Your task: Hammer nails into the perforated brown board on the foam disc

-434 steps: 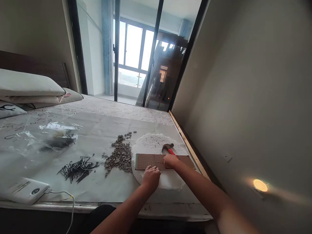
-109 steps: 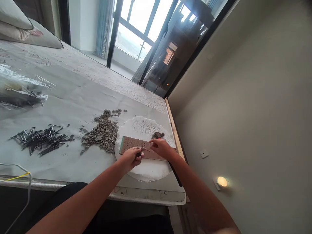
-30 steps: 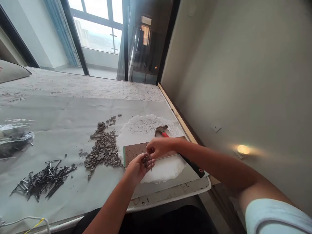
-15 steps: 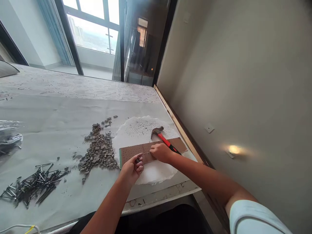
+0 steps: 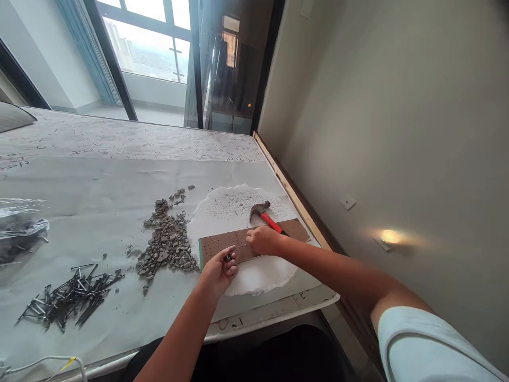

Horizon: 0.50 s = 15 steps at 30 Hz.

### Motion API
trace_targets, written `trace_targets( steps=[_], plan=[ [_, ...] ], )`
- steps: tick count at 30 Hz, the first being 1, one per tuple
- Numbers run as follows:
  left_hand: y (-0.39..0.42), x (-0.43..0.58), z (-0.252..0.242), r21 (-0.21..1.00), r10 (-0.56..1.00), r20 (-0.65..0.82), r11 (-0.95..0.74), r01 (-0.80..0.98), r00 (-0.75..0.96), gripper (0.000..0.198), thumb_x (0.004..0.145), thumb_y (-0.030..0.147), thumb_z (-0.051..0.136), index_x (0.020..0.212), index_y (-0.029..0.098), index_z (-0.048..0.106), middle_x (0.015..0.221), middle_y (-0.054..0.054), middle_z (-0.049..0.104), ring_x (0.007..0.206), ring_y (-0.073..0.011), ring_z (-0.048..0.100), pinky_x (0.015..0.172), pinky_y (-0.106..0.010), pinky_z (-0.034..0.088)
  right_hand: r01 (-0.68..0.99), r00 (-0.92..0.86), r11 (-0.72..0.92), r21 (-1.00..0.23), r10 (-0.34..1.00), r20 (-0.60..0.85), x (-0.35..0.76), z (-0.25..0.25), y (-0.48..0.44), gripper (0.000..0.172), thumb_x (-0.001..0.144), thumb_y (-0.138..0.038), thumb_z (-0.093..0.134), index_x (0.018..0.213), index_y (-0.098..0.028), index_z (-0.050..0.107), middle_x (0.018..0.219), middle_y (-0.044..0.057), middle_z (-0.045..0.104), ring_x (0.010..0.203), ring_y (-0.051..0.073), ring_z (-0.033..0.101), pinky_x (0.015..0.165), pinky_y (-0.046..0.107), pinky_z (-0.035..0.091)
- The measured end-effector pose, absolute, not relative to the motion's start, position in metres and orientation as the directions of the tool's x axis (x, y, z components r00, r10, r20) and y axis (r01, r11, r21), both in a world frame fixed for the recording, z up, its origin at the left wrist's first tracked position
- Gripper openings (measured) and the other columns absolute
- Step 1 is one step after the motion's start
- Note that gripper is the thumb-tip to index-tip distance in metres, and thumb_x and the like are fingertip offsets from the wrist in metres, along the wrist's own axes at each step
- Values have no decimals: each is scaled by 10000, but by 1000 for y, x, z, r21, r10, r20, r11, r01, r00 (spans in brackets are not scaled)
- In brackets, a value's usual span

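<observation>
A brown board (image 5: 210,248) dotted with rows of small holes lies on a white foam slab (image 5: 222,204). My left hand (image 5: 218,271) is at the board's near edge, fingers curled around small dark metal pieces (image 5: 228,258) whose kind is too small to tell. Over the middle of the board, my right hand (image 5: 264,240) has its fingertips pinched together at the surface; what they hold, if anything, is hidden. A claw hammer (image 5: 270,220) with a red and black handle rests behind the right hand, its head on the foam and its handle across the board.
Grey gravel (image 5: 169,241) is heaped left of the foam. A pile of nails (image 5: 73,297) lies at the near left, with a clear plastic bag (image 5: 22,231) beyond it. A white cable (image 5: 43,359) runs along the front edge. The wall (image 5: 397,132) bounds the right side.
The view has shifted slightly. My right hand has moved a little away from me and now covers the end of the hammer handle. The left hand keeps its place by the board.
</observation>
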State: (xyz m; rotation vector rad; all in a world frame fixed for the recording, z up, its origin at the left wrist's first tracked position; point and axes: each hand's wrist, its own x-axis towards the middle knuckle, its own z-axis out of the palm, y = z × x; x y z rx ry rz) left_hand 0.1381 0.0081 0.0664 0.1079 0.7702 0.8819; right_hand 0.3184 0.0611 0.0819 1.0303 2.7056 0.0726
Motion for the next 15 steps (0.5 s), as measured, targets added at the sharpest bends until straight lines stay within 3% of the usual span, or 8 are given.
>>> trace_targets(
  steps=[6,11,15],
  plan=[
    [8,139,66,395,733,-554,649,-650,395,71,795,105,514,857,124,543,619,15,473,395,-13,310,337,-128,250,756,-631,648,96,760,-158,317,81,66,235,829,-239,491,849,-112,688,877,132,680,731,210,613,596,279,377],
    [6,139,66,400,734,-571,640,-656,368,53,793,91,501,816,115,542,613,4,494,401,-23,347,341,-141,268,777,-616,628,39,771,-161,313,90,64,181,801,-187,537,752,-107,692,815,123,676,692,197,598,599,272,375],
    [4,140,68,411,737,-590,625,-663,330,74,805,78,478,806,99,549,631,-18,529,416,-30,390,349,-147,289,811,-585,585,-18,809,-53,316,122,54,246,891,-173,417,874,-97,650,884,125,656,738,172,582,610,258,376]
  ],
)
